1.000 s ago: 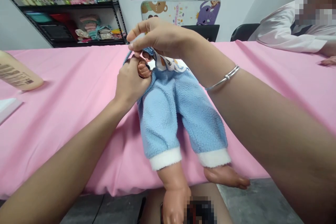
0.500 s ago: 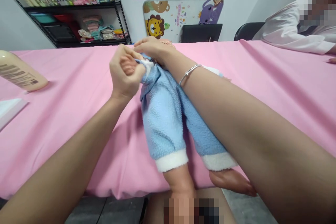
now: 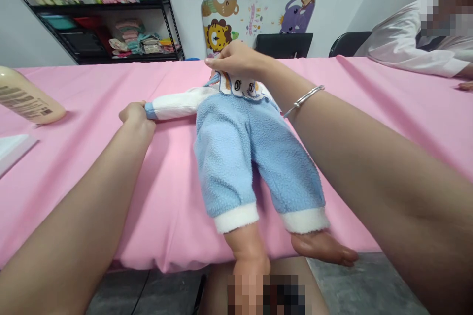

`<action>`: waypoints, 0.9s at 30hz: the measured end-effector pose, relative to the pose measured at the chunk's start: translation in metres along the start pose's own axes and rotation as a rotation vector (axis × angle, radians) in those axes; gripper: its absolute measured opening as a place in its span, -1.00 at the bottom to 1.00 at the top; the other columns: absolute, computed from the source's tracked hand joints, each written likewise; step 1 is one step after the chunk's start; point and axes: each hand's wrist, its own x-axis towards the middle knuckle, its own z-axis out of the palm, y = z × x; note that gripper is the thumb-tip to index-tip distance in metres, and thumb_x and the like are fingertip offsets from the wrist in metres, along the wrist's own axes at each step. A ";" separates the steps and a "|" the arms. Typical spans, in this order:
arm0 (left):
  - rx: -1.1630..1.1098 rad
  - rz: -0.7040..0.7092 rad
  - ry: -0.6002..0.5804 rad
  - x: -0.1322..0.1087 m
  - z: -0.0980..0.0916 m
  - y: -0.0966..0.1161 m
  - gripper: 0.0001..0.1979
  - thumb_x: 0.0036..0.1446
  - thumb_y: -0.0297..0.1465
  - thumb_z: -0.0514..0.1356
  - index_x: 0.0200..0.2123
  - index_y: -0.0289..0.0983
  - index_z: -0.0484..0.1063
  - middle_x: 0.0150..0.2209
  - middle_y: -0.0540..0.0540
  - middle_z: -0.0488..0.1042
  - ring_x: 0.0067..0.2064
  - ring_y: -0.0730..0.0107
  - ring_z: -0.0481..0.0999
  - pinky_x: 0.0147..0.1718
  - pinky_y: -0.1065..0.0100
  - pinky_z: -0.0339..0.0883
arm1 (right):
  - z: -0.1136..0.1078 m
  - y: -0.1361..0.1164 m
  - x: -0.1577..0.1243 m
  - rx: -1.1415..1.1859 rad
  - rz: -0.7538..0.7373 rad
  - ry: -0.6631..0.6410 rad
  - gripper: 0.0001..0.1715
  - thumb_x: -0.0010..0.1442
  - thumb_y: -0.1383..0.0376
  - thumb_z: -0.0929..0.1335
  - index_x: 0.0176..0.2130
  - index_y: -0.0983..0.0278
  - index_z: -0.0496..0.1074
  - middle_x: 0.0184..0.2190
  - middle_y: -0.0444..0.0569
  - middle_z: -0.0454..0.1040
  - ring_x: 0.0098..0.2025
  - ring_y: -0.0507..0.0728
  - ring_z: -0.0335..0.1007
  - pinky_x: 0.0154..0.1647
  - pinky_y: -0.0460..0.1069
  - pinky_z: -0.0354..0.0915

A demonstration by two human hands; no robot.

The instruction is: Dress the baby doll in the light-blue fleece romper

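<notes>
A baby doll [image 3: 244,248] lies on its back on the pink-covered table, its feet toward me and over the near edge. It wears blue fleece trousers [image 3: 225,152] with white cuffs and a white top [image 3: 177,103] with a face print and blue sleeve cuffs. My left hand [image 3: 135,114] is closed at the cuff of the sleeve stretched out to the left; the doll's hand does not show. Over the doll's collar, my right hand [image 3: 236,61] has its fingers together on the top, fingertips partly hidden. The doll's head is behind that hand.
On the pink cloth [image 3: 84,157] at left lie a cream bottle [image 3: 31,98] and a white flat box [image 3: 15,152]. A black monitor [image 3: 284,45] stands beyond the far edge. A person in a white sleeve [image 3: 395,44] leans on the table at right.
My left hand has moved left and down from the doll's waist to the sleeve end, and the sleeve now lies stretched out. My right hand has lifted slightly, uncovering the printed front.
</notes>
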 end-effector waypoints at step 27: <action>0.227 0.214 -0.555 -0.095 0.019 0.095 -0.76 -0.24 -0.61 0.00 -0.54 -0.25 0.41 -0.49 -0.03 0.48 -0.40 0.28 0.43 -0.36 0.33 0.27 | -0.007 0.127 -0.107 0.766 0.265 -0.213 -0.66 0.04 0.12 0.50 -0.34 0.32 0.44 -0.28 0.00 0.43 -0.25 0.05 0.34 -0.19 -0.04 0.29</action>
